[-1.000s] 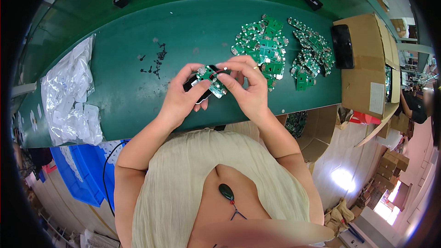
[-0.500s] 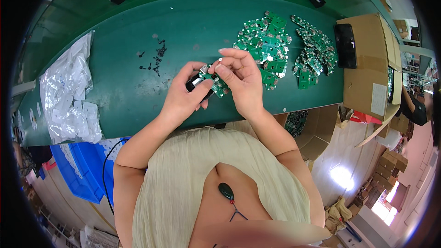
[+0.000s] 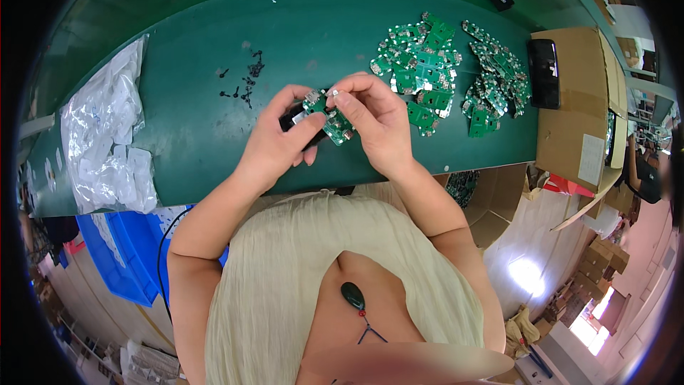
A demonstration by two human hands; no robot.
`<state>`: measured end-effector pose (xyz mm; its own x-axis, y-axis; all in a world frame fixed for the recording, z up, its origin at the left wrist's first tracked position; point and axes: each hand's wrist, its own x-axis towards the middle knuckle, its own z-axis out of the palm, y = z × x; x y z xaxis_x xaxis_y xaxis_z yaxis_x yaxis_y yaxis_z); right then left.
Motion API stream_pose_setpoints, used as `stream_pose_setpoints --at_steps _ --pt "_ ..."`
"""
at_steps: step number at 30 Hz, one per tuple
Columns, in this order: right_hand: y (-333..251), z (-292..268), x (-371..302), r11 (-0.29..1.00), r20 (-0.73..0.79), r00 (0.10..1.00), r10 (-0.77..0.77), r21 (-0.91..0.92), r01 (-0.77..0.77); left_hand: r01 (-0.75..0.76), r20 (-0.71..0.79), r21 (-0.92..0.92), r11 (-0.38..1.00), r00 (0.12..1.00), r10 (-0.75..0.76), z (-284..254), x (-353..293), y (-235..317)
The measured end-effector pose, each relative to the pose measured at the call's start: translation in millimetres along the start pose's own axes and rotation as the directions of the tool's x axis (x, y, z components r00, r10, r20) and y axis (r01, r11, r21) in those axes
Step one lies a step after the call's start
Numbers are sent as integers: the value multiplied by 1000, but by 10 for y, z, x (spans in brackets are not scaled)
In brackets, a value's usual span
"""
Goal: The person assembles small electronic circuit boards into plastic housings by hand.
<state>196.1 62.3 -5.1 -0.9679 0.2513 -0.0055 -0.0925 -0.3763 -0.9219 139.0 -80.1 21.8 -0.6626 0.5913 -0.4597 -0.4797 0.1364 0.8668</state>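
Note:
My left hand (image 3: 279, 135) is closed round a green circuit board (image 3: 339, 130) and a black part (image 3: 291, 117) lying behind it, its thumb pressed on the board's face. Metal connectors stand on the board. At the board's upper right edge, my right hand (image 3: 377, 117) is closed in a pinch of thumb and forefinger. A tiny pale piece shows at those fingertips, too small to name. Both hands are just above the green table (image 3: 192, 150), near its front edge.
Two heaps of circuit boards, a nearer one (image 3: 417, 64) and a farther one (image 3: 499, 82), lie to the right. Small black parts (image 3: 249, 85) are scattered left of centre. Clear plastic bags (image 3: 107, 135) cover the left end. A cardboard box (image 3: 573, 100) with a black phone-like slab (image 3: 544, 75) stands right.
My right fingers have curled in closer to the board's upper edge. The held board has shifted slightly in the left hand. The whole view has moved a little.

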Motion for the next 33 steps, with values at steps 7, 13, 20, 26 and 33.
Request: stream_pose_setpoints --at_steps 7,13,20,26,33 --pt "-391 -188 230 465 635 734 -242 -588 662 162 109 -50 985 982 -156 -112 -64 75" --pt "-520 -164 197 267 777 628 -53 -595 758 240 109 24 971 964 -241 -80 -124 129" --pt "-559 -98 202 221 826 563 33 -555 802 236 78 69 969 967 -242 -61 -117 134" --pt "-582 -58 215 170 835 542 93 -550 818 238 76 89 967 967 -244 -60 -103 140" --pt "-588 -49 249 192 849 521 88 -528 827 269 101 80 960 956 -276 -64 -61 172"
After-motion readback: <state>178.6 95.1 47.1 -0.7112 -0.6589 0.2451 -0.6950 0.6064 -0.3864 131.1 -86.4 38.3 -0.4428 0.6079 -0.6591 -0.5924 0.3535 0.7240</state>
